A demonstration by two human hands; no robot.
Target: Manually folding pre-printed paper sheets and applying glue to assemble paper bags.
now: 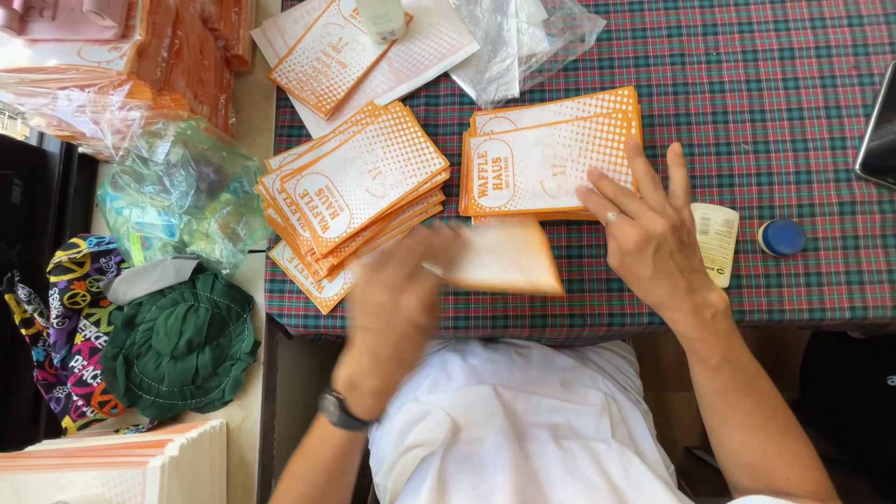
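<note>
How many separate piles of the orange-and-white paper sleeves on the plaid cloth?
3: fanned pile centre-left, neat pile under the right hand, loose few at top. More may be hidden.

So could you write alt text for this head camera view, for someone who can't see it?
A person's left hand, blurred, holds an orange-and-white paper sleeve while the right hand rests on a neat stack of sleeves. A fanned pile lies alongside on a plaid tablecloth.

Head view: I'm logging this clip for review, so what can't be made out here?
- Left hand: motion-blurred; its grip on the paper bag is unclear.
- That bag's print: blurred.
- Right-hand stack: partly covered by the right hand.
- Dark device: cut off by the right edge.
- Glue bottle: label too small.
</note>
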